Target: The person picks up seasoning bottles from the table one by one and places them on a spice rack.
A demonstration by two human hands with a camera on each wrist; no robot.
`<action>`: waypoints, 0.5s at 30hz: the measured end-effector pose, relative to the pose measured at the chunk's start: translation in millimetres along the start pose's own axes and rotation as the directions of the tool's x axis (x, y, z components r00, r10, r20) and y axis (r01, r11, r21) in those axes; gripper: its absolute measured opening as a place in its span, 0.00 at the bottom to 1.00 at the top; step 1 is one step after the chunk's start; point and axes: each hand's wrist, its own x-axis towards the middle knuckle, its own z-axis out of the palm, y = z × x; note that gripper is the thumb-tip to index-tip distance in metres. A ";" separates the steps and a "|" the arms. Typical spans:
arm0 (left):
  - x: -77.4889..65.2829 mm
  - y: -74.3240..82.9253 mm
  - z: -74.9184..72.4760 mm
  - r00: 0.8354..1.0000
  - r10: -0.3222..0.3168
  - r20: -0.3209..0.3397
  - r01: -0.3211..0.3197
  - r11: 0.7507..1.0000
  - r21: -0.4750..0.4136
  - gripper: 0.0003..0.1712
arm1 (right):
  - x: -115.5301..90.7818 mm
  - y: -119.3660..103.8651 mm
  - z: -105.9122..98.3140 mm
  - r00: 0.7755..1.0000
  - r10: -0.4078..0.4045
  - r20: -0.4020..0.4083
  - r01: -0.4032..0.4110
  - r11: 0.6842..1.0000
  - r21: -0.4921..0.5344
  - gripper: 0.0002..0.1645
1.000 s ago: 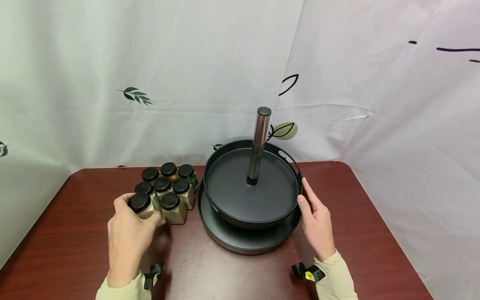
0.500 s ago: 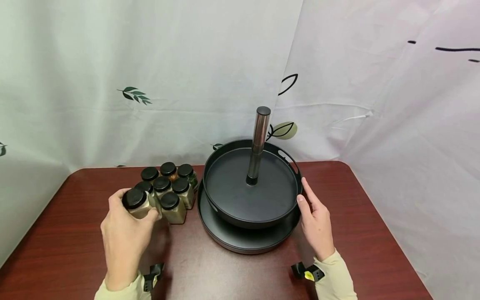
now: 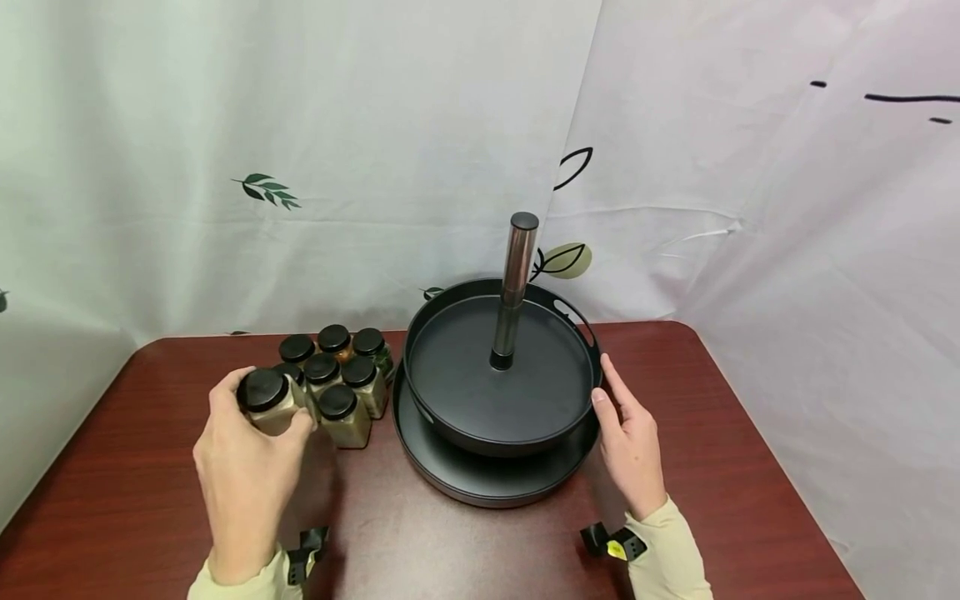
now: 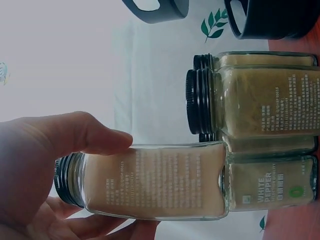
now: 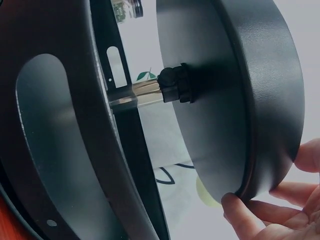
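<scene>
Square glass spice jar (image 3: 273, 408), black-lidded, is clasped in the left hand (image 3: 243, 479) at the near left of the jar group in the head view. Seven other jars (image 3: 322, 369) stand close together beyond and beside it, also under black lids; one at the back shows orange contents, another green. Index finger and thumb of the right hand (image 3: 633, 454) are extended, touching the rim of the upper tray (image 3: 480, 412) on a two-tier stand. A capped post (image 3: 515, 275) rises from that tray, and the lower tray (image 3: 491, 485) juts out toward the person. Jars and stand sit near the back edge of the desk (image 3: 427, 550); open room lies between the wrists and out to both side edges.

From the left wrist, thumb and fingers press opposite sides of the held jar, filled with pale beige powder, its base off the desk. Behind its base is a jar marked WHITE PEPPER (image 4: 272, 185); one of olive-tan powder (image 4: 265, 102) stands near.

From the right wrist, fingertips lie against the upper tray's lower edge and outer wall. Open space separates the tiers around the post.
</scene>
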 end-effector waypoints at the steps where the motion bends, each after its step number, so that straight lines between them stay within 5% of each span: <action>1: 0.7 0.7 -0.2 1.000 0.003 -0.002 -0.003 1.000 -0.001 0.39 | 0.1 0.0 0.0 1.000 -0.001 -0.002 0.001 1.000 0.001 0.28; 15: 11.1 16.4 -0.1 0.997 0.079 -0.022 -0.079 0.997 -0.024 0.39 | 0.5 0.0 1.0 1.000 -0.005 -0.014 0.005 1.000 -0.008 0.27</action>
